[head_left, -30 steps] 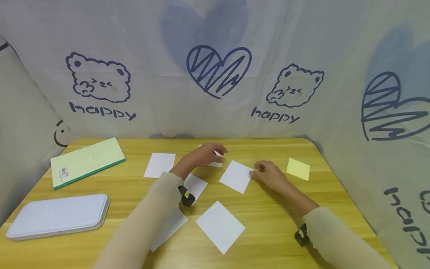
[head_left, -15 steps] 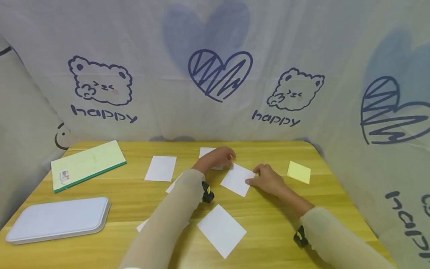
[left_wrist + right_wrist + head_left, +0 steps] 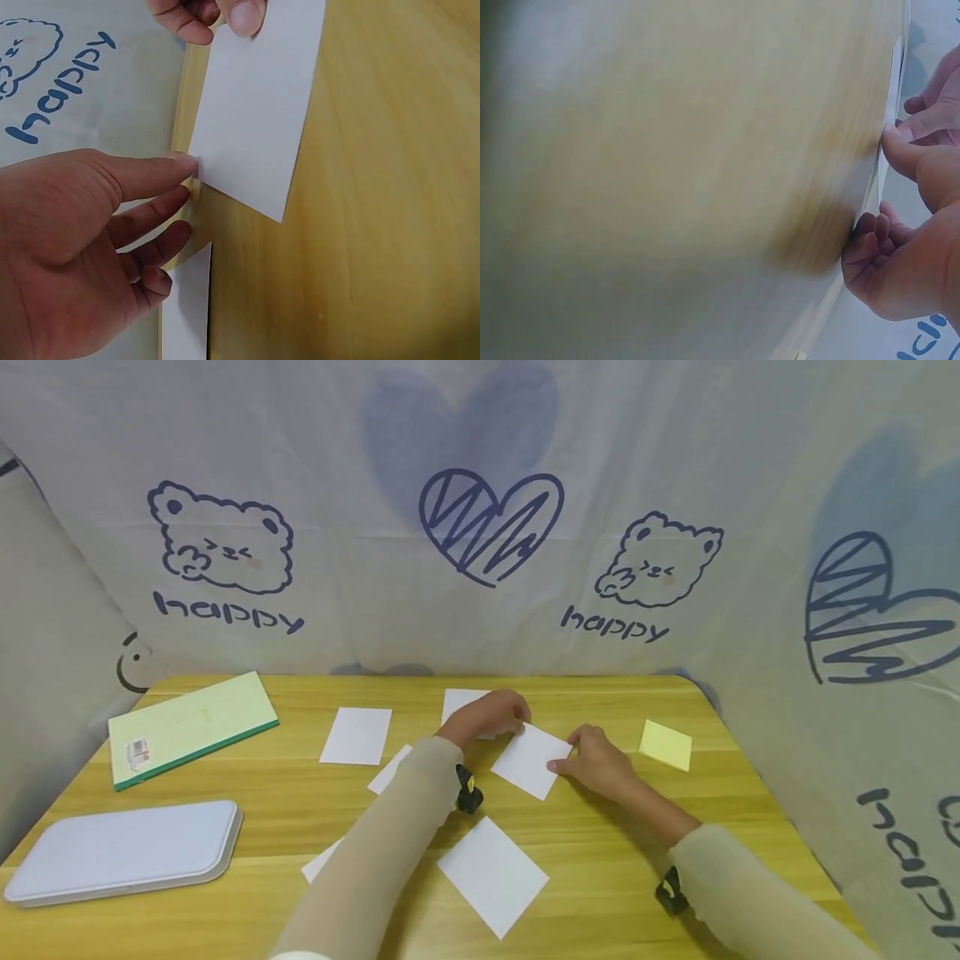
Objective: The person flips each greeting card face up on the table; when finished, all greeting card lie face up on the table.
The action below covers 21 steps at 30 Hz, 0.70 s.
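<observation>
white square paper sheet (image 3: 532,760): we saw thin, matt, smooth paper, held at its edges.
yellow wooden table (image 3: 300,827): we noted a smooth grained wood finish with a mild sheen.
pale yellow sticky note (image 3: 666,745): matt paper.
green-edged notepad (image 3: 191,724): matt paper cover.
light grey flat case (image 3: 123,851): it looked like smooth plastic or metal; we could not tell which.
printed backdrop (image 3: 480,527): soft matt cloth.
</observation>
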### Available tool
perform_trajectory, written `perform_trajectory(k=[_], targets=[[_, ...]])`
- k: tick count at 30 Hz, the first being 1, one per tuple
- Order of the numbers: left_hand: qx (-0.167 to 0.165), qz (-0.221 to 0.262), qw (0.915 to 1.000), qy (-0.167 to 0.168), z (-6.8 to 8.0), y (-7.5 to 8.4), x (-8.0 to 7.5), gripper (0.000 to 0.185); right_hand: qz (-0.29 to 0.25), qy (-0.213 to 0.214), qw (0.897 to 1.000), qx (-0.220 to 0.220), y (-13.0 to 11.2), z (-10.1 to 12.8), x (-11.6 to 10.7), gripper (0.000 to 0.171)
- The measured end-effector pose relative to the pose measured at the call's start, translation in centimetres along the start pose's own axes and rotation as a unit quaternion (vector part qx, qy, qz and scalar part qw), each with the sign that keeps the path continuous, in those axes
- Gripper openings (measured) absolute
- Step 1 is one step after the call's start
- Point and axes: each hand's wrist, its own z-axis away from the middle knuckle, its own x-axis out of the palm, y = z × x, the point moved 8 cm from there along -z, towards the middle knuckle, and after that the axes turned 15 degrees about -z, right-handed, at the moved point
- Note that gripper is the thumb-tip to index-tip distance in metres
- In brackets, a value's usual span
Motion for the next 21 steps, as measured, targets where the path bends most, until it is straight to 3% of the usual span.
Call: perform_trajectory(k=[5, 10, 16, 21], targets=[[-0.004, 0.014, 0.9999, 0.006, -0.06, -0.12, -0.06, 0.017, 0.006, 0.006, 1.0, -0.001, -0.09, 0.06, 0.07, 0.061], [-0.003, 0.023, 0.9997, 0.007, -0.16, 0.06, -0.09, 0.023, 0.013, 0.014, 1.0, -0.001, -0.14, 0.21, -0.04, 0.062], [0.02, 0.022, 0.9995, 0.011, -0.55, 0.12, -0.3, 0.025, 0.014, 0.021, 1.0, -0.005, -0.34, 0.44, -0.22, 0.061], [0.024, 0.078, 0.9964, 0.025, -0.7, -0.45, -0.69, 0.024, 0.001, 0.029, 0.999, -0.017, -0.33, 0.3, -0.34, 0.059]])
